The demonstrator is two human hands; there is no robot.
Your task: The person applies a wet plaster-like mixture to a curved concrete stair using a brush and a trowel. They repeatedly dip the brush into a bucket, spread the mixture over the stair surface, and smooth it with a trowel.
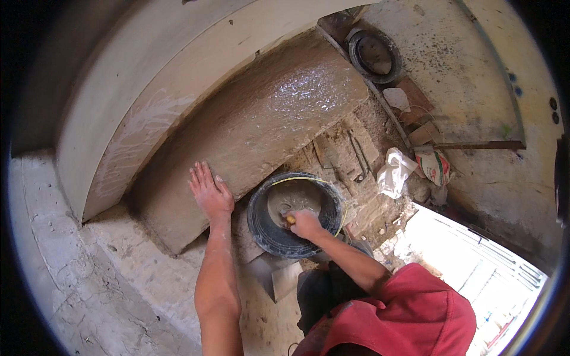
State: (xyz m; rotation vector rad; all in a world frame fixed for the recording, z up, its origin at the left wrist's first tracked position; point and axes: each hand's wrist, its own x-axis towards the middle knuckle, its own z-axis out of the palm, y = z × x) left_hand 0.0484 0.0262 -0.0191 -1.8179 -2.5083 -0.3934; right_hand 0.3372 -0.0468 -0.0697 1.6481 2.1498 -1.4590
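Observation:
My left hand [212, 193] lies flat with its fingers spread on the wet cement surface [255, 118] of a long raised ledge. The ledge's top is smooth and grey-brown, shining near its far right end. Beside it stands a black bucket [259, 231] with a yellow rim cord, partly filled with grey mortar [303, 196]. Inside the bucket, my right hand [307, 225] is closed around the yellowish handle of a trowel [290, 219]. The trowel's blade is mostly hidden in the mortar and under my hand.
A curved pale wall [160, 101] borders the ledge's far side. A second black tub [375, 56] stands at the far right. Metal tools [359, 157] lie on the rubble right of the bucket, near a white bag [395, 172]. Tile pieces [285, 280] lie below the bucket.

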